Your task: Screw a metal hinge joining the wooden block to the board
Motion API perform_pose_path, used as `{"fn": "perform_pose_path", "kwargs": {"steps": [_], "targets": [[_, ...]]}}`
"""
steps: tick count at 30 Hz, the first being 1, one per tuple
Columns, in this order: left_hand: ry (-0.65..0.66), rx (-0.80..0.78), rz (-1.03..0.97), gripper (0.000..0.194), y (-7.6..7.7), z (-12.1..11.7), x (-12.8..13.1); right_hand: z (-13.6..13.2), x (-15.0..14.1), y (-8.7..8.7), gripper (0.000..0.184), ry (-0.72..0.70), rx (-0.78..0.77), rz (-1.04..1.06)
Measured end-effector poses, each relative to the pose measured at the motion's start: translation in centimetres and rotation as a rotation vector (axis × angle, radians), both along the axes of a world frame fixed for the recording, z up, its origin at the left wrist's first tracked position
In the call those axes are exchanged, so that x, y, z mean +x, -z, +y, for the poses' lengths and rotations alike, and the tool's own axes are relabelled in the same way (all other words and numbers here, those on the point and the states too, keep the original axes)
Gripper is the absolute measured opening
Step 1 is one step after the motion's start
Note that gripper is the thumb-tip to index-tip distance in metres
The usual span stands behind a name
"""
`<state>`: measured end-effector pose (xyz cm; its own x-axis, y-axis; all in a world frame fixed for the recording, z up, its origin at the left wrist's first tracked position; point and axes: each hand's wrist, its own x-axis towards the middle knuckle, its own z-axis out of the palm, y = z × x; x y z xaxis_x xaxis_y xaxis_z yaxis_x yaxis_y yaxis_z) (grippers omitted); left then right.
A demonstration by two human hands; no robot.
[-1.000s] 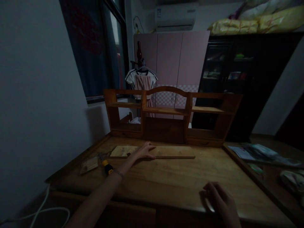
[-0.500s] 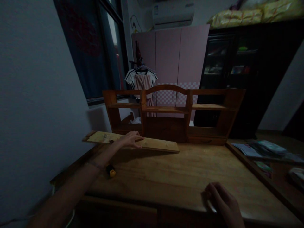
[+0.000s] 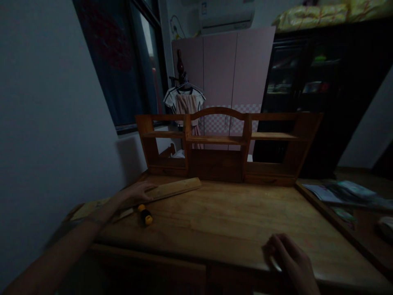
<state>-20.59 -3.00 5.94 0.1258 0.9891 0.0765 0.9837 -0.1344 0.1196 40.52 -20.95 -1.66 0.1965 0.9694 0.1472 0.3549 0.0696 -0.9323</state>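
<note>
My left hand (image 3: 139,192) grips a long pale wooden board (image 3: 175,189) from above, its fingers wrapped over the edge. The board lies slantwise at the left of the wooden desk (image 3: 221,221), its near end partly behind my forearm. Just in front of that hand lies a short yellow-and-black handle (image 3: 146,216) that looks like a screwdriver's. Beside it a thin pale strip (image 3: 124,214) shows, partly hidden. My right hand (image 3: 288,256) is curled closed over the desk's front edge; whatever its fingers may hold is hidden.
A wooden shelf unit (image 3: 216,141) stands along the desk's back edge. The white wall (image 3: 92,164) borders the left side. Past a raised edge (image 3: 331,217) on the right lie papers and plastic packets (image 3: 353,190). Drawers (image 3: 153,262) sit beneath the desktop.
My left hand has moved left and toward me with the board, which has swung so its far end points back right. More of the yellow-and-black handle shows. My right hand stays nearly in place.
</note>
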Motion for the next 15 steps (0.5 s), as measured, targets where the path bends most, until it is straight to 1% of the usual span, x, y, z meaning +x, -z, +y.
{"fn": "perform_pose_path", "kwargs": {"steps": [2,3,4,6,8,9,10,11,12,14,15], "targets": [[0.018,-0.086,0.006,0.072,0.3,0.2,-0.3,-0.1,-0.2,-0.2,0.037,-0.001,0.013,-0.002],[0.033,-0.127,0.021,0.074,0.3,0.4,-0.4,-0.1,-0.3,-0.3,0.038,0.001,0.015,0.001],[0.035,-0.133,0.038,0.075,0.0,0.6,-0.3,-0.1,-0.3,-0.2,0.039,0.004,0.015,0.005],[0.044,-0.097,0.08,0.081,-0.9,1.3,0.5,0.0,-0.3,-0.1,0.042,0.013,0.015,0.018],[0.069,0.006,0.092,0.084,-2.5,2.1,2.8,0.1,-0.3,0.1,0.043,0.023,0.028,0.018],[0.105,0.082,0.072,0.08,-3.3,2.6,4.5,0.1,-0.2,0.2,0.043,0.028,0.034,0.004],[0.149,0.167,0.041,0.071,-4.2,3.1,6.6,0.1,-0.3,0.2,0.042,0.032,0.036,-0.016],[0.212,0.249,0.005,0.062,-4.9,3.5,9.1,0.0,-0.4,0.1,0.042,0.036,0.036,-0.036],[0.302,0.32,-0.032,0.053,-5.5,3.9,11.8,-0.1,-0.6,0.0,0.042,0.042,0.038,-0.05],[0.449,0.434,-0.121,0.036,-5.8,4.0,17.7,-0.3,-1.1,-0.4,0.042,0.035,0.04,-0.046],[0.488,0.48,-0.153,0.03,-5.5,3.7,20.5,-0.4,-1.4,-0.7,0.043,0.033,0.047,-0.031]]}}
